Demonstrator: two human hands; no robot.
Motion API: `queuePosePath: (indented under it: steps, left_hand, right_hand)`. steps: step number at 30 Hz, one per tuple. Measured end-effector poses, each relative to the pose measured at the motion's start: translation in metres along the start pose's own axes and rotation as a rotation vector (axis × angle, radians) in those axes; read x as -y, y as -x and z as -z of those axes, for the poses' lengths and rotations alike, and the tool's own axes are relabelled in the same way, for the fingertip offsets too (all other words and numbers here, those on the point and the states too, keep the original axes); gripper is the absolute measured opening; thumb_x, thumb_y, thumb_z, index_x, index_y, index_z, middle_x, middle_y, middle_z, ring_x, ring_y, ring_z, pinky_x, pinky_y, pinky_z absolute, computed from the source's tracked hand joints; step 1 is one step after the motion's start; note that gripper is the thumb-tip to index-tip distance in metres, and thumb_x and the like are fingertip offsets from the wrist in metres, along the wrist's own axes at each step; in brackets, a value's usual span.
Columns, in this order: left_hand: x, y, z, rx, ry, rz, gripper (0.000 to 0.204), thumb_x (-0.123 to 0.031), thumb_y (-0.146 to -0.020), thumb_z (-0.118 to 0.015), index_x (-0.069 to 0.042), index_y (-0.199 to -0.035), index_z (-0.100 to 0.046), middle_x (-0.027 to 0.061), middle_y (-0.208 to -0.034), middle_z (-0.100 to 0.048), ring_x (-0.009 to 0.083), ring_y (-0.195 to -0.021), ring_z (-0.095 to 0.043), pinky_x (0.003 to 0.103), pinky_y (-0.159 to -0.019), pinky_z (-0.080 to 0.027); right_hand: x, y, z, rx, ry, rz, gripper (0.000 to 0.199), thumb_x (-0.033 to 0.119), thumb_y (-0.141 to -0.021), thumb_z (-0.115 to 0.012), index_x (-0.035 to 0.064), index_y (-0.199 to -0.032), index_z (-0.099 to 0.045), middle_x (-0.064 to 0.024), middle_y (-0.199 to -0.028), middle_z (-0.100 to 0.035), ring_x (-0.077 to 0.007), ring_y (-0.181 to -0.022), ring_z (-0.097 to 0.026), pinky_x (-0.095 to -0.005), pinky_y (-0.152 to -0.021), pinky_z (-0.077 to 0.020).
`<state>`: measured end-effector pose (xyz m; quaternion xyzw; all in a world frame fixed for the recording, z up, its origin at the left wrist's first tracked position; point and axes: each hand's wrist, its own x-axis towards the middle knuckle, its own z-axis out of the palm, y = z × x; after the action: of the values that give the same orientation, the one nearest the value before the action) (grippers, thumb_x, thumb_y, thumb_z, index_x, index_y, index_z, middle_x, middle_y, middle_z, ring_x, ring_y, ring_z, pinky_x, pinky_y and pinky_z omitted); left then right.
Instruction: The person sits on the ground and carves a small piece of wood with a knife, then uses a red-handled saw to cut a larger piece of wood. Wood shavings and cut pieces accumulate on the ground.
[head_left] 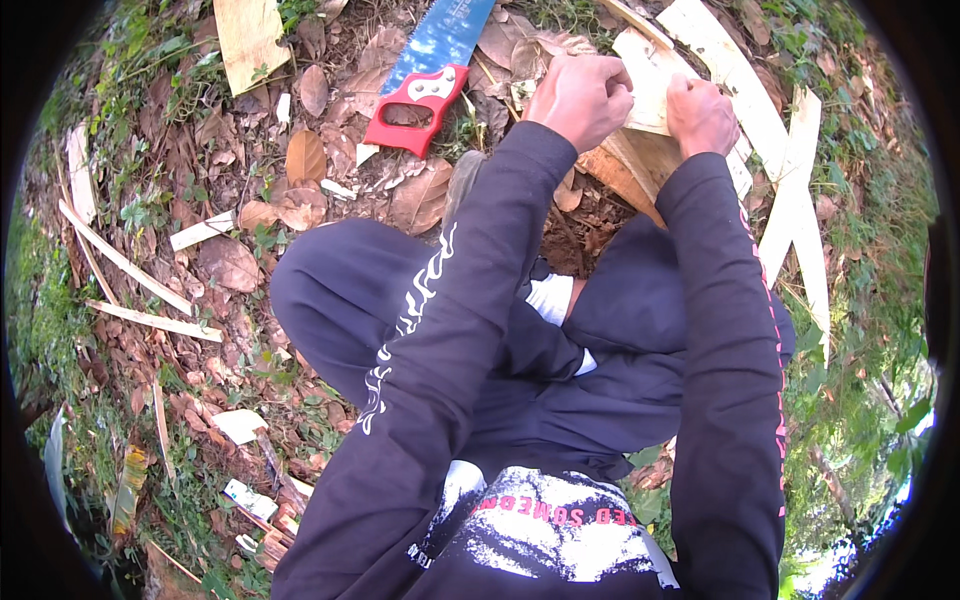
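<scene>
Over pale pieces of wood at the upper right, my left hand [583,100] is closed in a pinch. A short way to its right, my right hand [703,118] is curled into a fist with its knuckles up. What either hand holds, if anything, is hidden by the fingers. A light flat wooden piece [645,88] lies between and beneath the hands. Below it, a browner chunk of wood [628,170] slants toward my crossed legs.
A handsaw with a red handle [418,108] and blue blade lies on the leaves left of my hands. Long pale wood strips [800,190] cross at the right. A board [250,42] lies at the upper left, with thin offcuts [125,255] below it.
</scene>
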<state>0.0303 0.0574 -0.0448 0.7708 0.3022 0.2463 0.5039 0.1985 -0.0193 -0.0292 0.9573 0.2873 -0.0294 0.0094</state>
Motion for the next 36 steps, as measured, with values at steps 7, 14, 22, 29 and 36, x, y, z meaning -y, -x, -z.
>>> queuePosePath:
  steps: [7, 14, 22, 29, 36]
  left_hand:
    - [-0.002, -0.011, -0.018, 0.023, -0.117, -0.081, 0.013, -0.012, -0.081, -0.064, 0.000, -0.082, -0.068, 0.0148, -0.070, -0.067, 0.0274, -0.064, -0.066, 0.037, -0.062, -0.052]
    - [0.001, -0.014, -0.024, -0.025, -0.108, -0.201, 0.010, -0.011, -0.081, -0.063, -0.001, -0.082, -0.066, 0.0139, -0.066, -0.064, 0.0306, -0.063, -0.064, 0.039, -0.064, -0.051]
    - [0.002, -0.011, -0.022, 0.093, -0.141, -0.147, 0.011, -0.012, -0.079, -0.063, -0.001, -0.078, -0.061, 0.0139, -0.065, -0.063, 0.0315, -0.064, -0.064, 0.041, -0.064, -0.051]
    - [-0.005, 0.008, -0.011, 0.128, -0.101, -0.128, 0.012, -0.013, -0.078, -0.063, -0.001, -0.079, -0.062, 0.0144, -0.066, -0.063, 0.0304, -0.063, -0.064, 0.040, -0.063, -0.051]
    - [0.017, 0.058, -0.001, 0.554, -0.310, 0.072, 0.013, -0.010, -0.076, -0.062, -0.001, -0.078, -0.071, 0.0188, -0.072, -0.069, 0.0343, -0.072, -0.070, 0.042, -0.073, -0.057]
  right_hand:
    - [-0.003, -0.001, -0.003, -0.019, -0.009, -0.005, 0.047, 0.040, -0.086, -0.046, 0.0061, -0.096, -0.078, -0.0249, -0.097, -0.072, -0.0402, -0.095, -0.070, -0.0463, -0.088, -0.0522]
    - [-0.003, -0.001, 0.000, 0.037, -0.019, -0.007, 0.048, 0.041, -0.087, -0.044, 0.0085, -0.101, -0.077, -0.0255, -0.099, -0.072, -0.0423, -0.096, -0.069, -0.0469, -0.089, -0.0515]
    - [-0.001, 0.002, 0.001, 0.030, -0.041, -0.019, 0.048, 0.041, -0.087, -0.046, 0.0078, -0.101, -0.077, -0.0268, -0.099, -0.071, -0.0429, -0.096, -0.069, -0.0468, -0.089, -0.0516]
    - [-0.001, 0.002, 0.001, -0.012, -0.028, 0.000, 0.046, 0.039, -0.086, -0.048, 0.0037, -0.097, -0.076, -0.0240, -0.097, -0.073, -0.0390, -0.093, -0.071, -0.0458, -0.086, -0.0537]
    - [-0.007, -0.006, -0.003, 0.021, -0.047, -0.009, 0.048, 0.039, -0.087, -0.047, 0.0036, -0.100, -0.076, -0.0253, -0.102, -0.072, -0.0397, -0.098, -0.070, -0.0466, -0.089, -0.0520]
